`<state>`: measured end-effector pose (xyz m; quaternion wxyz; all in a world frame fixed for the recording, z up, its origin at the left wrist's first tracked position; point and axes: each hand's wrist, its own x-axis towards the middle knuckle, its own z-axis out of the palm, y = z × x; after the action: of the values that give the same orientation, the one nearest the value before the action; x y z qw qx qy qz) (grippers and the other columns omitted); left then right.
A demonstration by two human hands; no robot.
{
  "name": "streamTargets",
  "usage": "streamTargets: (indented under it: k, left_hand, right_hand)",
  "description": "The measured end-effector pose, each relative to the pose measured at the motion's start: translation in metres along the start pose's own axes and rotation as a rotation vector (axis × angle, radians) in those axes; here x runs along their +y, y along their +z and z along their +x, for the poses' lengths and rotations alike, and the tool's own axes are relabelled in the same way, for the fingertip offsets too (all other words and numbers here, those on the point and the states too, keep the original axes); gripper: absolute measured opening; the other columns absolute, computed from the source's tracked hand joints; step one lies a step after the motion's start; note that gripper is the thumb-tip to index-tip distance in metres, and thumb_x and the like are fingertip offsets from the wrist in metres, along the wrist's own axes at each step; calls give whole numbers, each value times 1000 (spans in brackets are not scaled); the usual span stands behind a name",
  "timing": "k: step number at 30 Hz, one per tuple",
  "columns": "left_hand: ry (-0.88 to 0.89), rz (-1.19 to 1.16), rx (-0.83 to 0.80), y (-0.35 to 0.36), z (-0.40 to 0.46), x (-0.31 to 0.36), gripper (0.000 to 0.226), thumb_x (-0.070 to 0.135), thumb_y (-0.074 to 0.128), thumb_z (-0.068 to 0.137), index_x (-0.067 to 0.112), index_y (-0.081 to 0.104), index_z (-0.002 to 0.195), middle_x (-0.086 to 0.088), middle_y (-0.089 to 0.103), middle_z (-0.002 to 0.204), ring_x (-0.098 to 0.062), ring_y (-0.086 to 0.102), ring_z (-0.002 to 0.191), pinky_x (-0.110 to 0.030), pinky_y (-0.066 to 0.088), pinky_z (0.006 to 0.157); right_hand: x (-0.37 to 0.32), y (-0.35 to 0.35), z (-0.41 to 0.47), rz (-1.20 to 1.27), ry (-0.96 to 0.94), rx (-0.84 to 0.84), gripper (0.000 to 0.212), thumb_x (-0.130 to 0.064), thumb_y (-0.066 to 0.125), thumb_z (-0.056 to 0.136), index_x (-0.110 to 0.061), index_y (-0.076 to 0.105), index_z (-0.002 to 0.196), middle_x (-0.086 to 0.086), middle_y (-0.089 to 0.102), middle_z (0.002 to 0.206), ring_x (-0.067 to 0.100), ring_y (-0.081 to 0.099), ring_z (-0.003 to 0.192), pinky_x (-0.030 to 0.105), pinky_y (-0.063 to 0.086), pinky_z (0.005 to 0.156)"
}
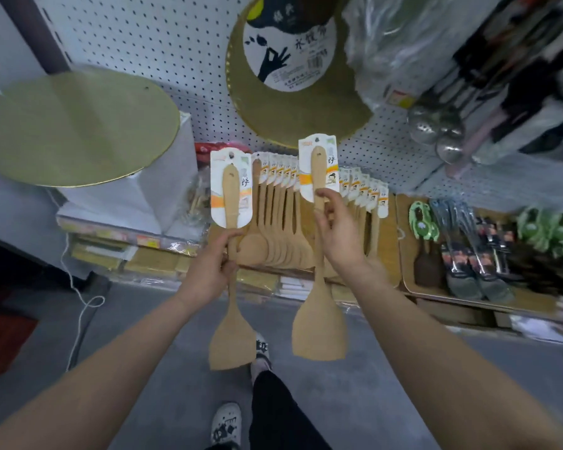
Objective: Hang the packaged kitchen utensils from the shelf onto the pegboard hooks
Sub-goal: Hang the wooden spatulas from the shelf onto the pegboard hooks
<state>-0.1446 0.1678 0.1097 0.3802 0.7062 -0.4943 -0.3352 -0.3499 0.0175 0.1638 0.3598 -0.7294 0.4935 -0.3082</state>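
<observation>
My left hand (213, 264) grips the handle of a wooden spatula (229, 332) with a white and orange card at its top. My right hand (342, 232) pinches the handle of a second carded wooden spatula (319, 329), held higher, its card near the white pegboard (163, 43). Both blades hang down over the floor. Behind them a row of several more carded wooden spatulas (283, 219) lies on the shelf. No hooks are plainly visible.
Round gold boards sit at left (75, 125) and hang at top centre (293, 102). Steel ladles (442, 131) hang at right. A cardboard tray (410, 280) holds dark and green utensils. Boxes are stacked at lower left. My shoes stand on grey floor.
</observation>
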Motion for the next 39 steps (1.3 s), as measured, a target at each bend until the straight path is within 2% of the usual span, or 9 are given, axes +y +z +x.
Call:
streamTargets:
  k: [5,9,14,17,23,27,32,35,39]
  left_hand:
    - [115,-7,-98,31,-28,40,67,-9,58,90,51,45,118,17,56,99,10,61,79,-4,42,61]
    - [180,39,-219,68,-36,80,63,-3,56,94,55,44,115,9,56,113,12,61,84,-14,49,66]
    - [307,69,-367,132,-36,145,76,-3,53,94,68,37,115,11,56,113,6,65,82,-14,47,67]
    - [411,99,-444,182,-38,188,75,-3,56,92,62,36,123,10,54,126,-7,67,80,-25,54,77]
    - [516,97,-592,307,-40,278,71,1,59,92,62,39,123,7,53,127,-10,67,86,-32,60,71]
    - [586,75,-682,412,-49,345,63,-3,59,91,51,46,121,8,57,116,-14,68,85,-44,60,78]
    - [677,73,-708,524,-62,413,62,-3,63,88,52,48,114,26,53,106,-8,64,84,-36,55,80]
    - [679,32,-743,575,-62,447,64,-4,61,88,55,48,110,20,55,104,-15,66,84,-37,55,83]
    - [690,13,-788,637,-51,487,60,-4,59,89,50,49,112,5,59,110,-10,65,80,-34,54,82]
  right_hand:
    - [0,-72,-52,86,131,81,60,-3,53,98,-40,40,144,-5,57,101,-4,64,77,11,52,62]
    - [10,-136,-91,244,211,190,66,1,56,96,-45,42,141,7,55,109,23,70,93,33,60,85]
    - [33,-217,-140,301,194,330,61,7,58,92,-36,51,135,-5,52,126,4,69,79,17,55,72]
    - [54,-274,-168,325,211,416,60,9,59,92,-35,54,132,-5,55,129,15,72,84,25,59,74]
    - [104,-396,-225,265,257,639,45,2,60,91,-41,61,105,-9,62,91,10,66,68,27,56,62]
    - [152,-493,-271,194,308,758,35,-4,60,92,-38,62,101,-7,62,86,19,63,69,36,56,62]
    - [211,-591,-314,150,393,832,29,-7,62,93,-35,63,101,-9,65,80,16,60,71,41,56,67]
    - [240,-638,-327,107,438,854,28,-8,62,93,-36,63,101,-23,63,65,6,60,64,32,54,65]
    - [272,-690,-329,85,462,908,27,-9,63,92,-35,64,99,-15,62,69,13,62,69,34,56,69]
